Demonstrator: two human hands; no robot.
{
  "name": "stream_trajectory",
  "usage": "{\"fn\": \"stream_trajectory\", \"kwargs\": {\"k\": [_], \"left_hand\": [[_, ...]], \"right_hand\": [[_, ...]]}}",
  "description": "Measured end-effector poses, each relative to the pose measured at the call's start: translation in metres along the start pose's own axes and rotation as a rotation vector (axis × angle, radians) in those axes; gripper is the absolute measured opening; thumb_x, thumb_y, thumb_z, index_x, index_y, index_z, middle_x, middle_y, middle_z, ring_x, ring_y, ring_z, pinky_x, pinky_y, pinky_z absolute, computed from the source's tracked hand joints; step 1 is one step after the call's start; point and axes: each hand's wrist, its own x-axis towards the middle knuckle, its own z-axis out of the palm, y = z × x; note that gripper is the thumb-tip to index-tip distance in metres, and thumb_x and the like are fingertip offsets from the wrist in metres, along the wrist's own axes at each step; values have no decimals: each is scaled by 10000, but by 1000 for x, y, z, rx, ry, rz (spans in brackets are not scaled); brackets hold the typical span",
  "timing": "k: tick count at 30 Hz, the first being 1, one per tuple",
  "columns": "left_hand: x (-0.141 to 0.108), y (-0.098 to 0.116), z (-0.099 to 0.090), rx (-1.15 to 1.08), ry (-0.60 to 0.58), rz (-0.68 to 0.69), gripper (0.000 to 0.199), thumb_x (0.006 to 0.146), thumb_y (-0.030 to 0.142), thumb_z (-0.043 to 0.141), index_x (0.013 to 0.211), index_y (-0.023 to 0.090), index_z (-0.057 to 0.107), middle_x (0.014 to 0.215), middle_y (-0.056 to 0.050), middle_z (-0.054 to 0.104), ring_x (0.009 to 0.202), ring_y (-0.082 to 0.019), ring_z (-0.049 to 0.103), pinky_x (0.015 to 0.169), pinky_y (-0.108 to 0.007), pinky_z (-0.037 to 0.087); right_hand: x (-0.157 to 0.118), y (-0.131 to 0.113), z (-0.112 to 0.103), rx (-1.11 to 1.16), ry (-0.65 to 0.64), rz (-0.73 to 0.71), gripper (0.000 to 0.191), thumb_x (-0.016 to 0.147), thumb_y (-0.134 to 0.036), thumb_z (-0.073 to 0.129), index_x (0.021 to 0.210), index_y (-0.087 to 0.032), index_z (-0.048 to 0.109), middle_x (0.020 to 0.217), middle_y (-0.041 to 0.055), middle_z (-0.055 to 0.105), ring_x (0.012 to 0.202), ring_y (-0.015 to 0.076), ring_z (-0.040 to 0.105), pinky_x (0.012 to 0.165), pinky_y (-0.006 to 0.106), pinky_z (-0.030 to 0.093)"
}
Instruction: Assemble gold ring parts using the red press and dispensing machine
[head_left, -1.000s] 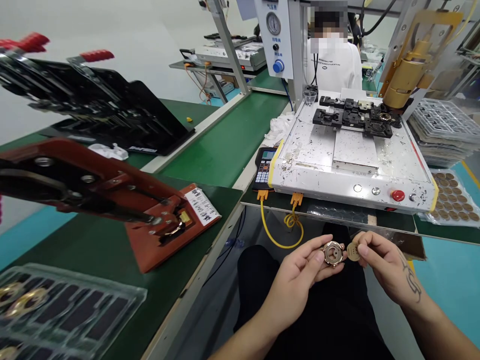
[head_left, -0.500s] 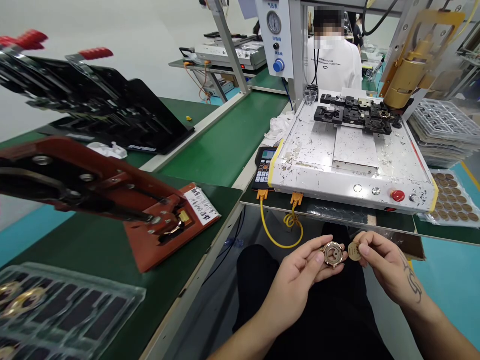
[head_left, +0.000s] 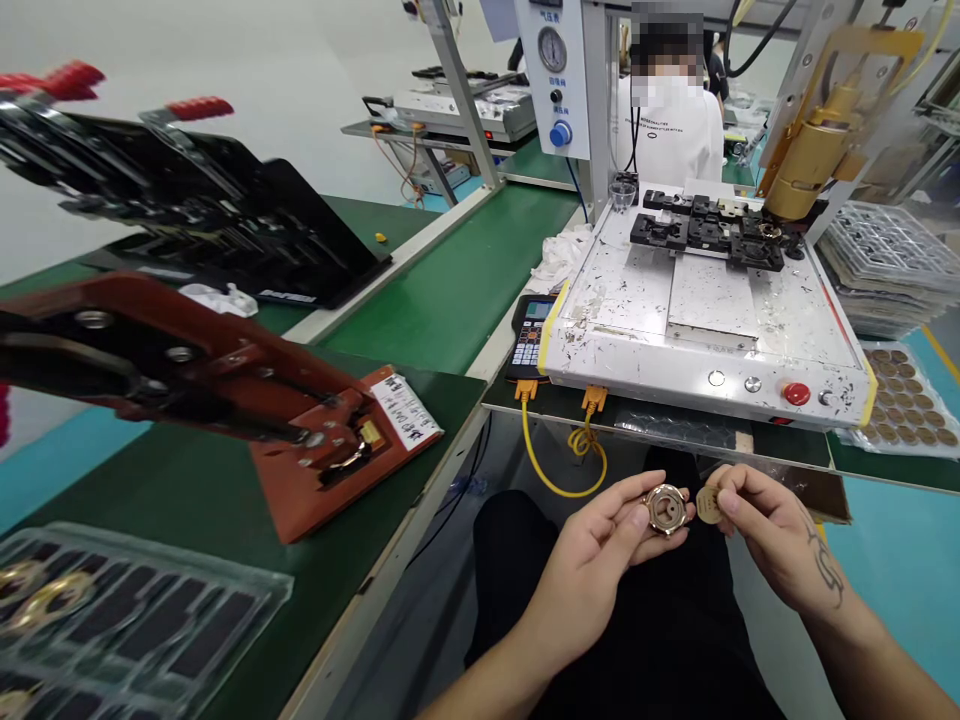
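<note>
Above my lap, my left hand is closed on a gold watch case, thumb and fingers around its edge. Its round opening faces up, with a pale curved shape and a small dark hole inside. Just to the right, my right hand pinches a thin gold disc between thumb and fingers. Small markings show on the disc, too fine to read. The disc and the case sit side by side, almost touching. My right fingertips cover the disc's right edge.
A white dispensing machine with black fixtures stands ahead. Brown discs lie on a sheet at right, below stacked trays. At left are a red press, black toggle clamps and a clear tray with gold watch parts.
My hands, the watch case and the disc keep almost the same positions. The view shifts very slightly, and the person ahead has moved their head a little.
</note>
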Motion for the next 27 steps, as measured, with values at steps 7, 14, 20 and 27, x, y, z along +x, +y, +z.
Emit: {"fn": "stream_trajectory", "kwargs": {"k": [7, 14, 20, 27], "left_hand": [[0, 0, -1, -5, -1, 2, 440, 973, 407, 793, 1341, 170, 744, 1251, -148, 812, 1233, -349, 747, 1076, -478, 630], [0, 0, -1, 7, -4, 9, 456, 974, 419, 789, 1349, 164, 738, 1252, -153, 810, 1222, -345, 752, 1070, -478, 634], [0, 0, -1, -1, -3, 4, 429, 971, 410, 794, 1330, 178, 756, 1246, -145, 811, 1212, -338, 756, 1060, -472, 639], [-1, 0, 0, 0, 1, -12, 417, 967, 417, 796, 1314, 186, 768, 1220, -137, 817, 1172, -314, 770, 1054, -466, 641]], "right_hand": [[0, -1, 2, -9, -11, 0, 271, 1078, -417, 637, 876, -236, 621, 936, 8, 574, 842, 179, 491, 767, 318, 401], [2, 0, 1, -5, -8, 0, 257, 1079, -411, 635, 893, -234, 621, 945, 8, 572, 833, 175, 483, 764, 318, 399], [0, 2, 0, -13, -12, 2, 256, 1079, -413, 633, 896, -236, 615, 950, 10, 578, 823, 177, 477, 755, 318, 401], [-1, 1, 0, -12, -11, -1, 263, 1079, -418, 629, 889, -237, 614, 930, 12, 570, 832, 186, 489, 769, 335, 401]]}}
